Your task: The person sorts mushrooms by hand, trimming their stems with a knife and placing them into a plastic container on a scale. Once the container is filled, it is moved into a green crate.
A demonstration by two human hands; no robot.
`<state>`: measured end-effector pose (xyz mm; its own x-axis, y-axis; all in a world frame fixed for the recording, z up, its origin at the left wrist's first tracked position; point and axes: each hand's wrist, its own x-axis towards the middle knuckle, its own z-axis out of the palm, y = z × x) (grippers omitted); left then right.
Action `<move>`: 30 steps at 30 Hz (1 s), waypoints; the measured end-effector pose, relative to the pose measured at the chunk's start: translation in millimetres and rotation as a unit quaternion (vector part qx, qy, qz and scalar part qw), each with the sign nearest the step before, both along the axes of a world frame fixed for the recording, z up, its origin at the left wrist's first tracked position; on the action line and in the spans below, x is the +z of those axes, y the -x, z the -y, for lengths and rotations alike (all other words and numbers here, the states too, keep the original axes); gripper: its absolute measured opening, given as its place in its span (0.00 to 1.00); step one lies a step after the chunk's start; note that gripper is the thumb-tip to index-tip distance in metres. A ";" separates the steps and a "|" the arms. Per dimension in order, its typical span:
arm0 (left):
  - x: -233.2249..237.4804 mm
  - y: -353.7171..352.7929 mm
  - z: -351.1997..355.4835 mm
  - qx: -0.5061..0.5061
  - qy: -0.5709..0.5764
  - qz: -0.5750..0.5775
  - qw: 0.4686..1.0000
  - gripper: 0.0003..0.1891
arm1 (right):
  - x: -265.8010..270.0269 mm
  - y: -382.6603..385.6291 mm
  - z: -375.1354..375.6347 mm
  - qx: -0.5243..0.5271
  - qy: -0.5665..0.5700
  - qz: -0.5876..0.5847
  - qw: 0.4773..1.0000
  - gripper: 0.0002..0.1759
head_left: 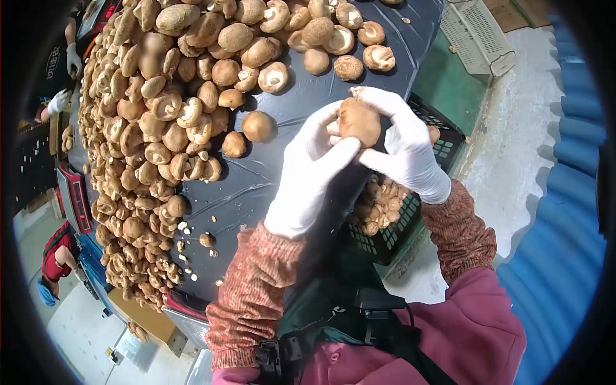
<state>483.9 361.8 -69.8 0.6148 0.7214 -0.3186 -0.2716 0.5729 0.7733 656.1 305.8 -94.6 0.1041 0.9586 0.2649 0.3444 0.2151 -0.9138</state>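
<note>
Between my two white-gloved hands is one brown shiitake mushroom (360, 122), its smooth cap turned towards me. My left hand (311, 160) grips its left side, with the thumb along the lower edge. On the other side, my right hand (401, 141) has its fingers at the top and right of the cap. The stem side is mostly hidden by the fingers. Both hands are above the edge of a table covered in dark plastic (237, 192). A large heap of shiitake mushrooms (173, 115) covers the table's left and far parts.
Below my hands stands a dark green crate (391, 237) holding mushrooms. A pale slotted basket (478, 38) lies at the upper right, near blue corrugated sheeting (558, 212). Cut stem pieces (183, 244) are scattered on the plastic. Other people, one in red (58, 253), are at the left.
</note>
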 end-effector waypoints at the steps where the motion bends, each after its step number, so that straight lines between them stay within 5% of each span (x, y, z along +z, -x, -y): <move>1: 2.7 1.9 -1.8 -0.019 -0.003 -0.016 1.000 0.29 | -5.7 0.2 0.3 -0.013 0.007 -0.068 0.998 0.42; 4: 5.6 1.9 -0.5 -0.016 -0.018 -0.023 0.999 0.30 | -14.5 8.2 0.8 -0.020 0.005 -0.253 0.967 0.41; 5: 5.9 2.0 -0.6 -0.015 -0.021 -0.025 0.999 0.30 | -18.2 4.3 4.0 -0.025 0.017 -0.157 0.987 0.41; 8: 4.6 3.5 -1.0 -0.012 -0.026 -0.031 0.999 0.30 | -20.0 5.4 4.2 -0.038 0.037 -0.115 0.992 0.42; 14: 1.3 4.7 0.7 0.007 0.002 -0.044 0.999 0.31 | -8.2 12.6 4.8 -0.024 0.101 -0.188 0.977 0.40; 15: 2.3 4.6 1.2 0.001 0.015 -0.039 0.999 0.31 | -12.8 6.5 6.6 -0.010 0.101 -0.063 0.993 0.41; 18: 0.5 8.4 8.1 -0.049 0.036 -0.048 0.997 0.28 | -6.3 4.5 18.5 0.037 0.007 0.012 0.999 0.42; 19: -5.9 9.5 12.5 -0.047 0.047 -0.046 0.997 0.28 | 11.3 -5.2 19.3 0.085 0.022 0.132 0.987 0.43; 20: -13.6 10.8 16.9 -0.046 0.057 -0.043 0.996 0.27 | 26.0 -14.4 16.2 0.107 0.030 0.143 0.983 0.35; 24: -25.2 23.5 32.5 -0.153 0.100 -0.033 0.983 0.26 | -2.4 -47.0 -3.7 -0.130 -0.032 0.188 0.973 0.23; 26: -22.1 21.3 43.9 -0.173 0.142 -0.017 0.974 0.25 | -14.0 -52.4 -31.6 -0.182 -0.005 0.322 0.929 0.23; 30: -22.7 22.7 56.7 -0.171 0.153 0.006 0.973 0.26 | -69.3 -74.2 -53.8 -0.172 -0.049 0.282 0.943 0.20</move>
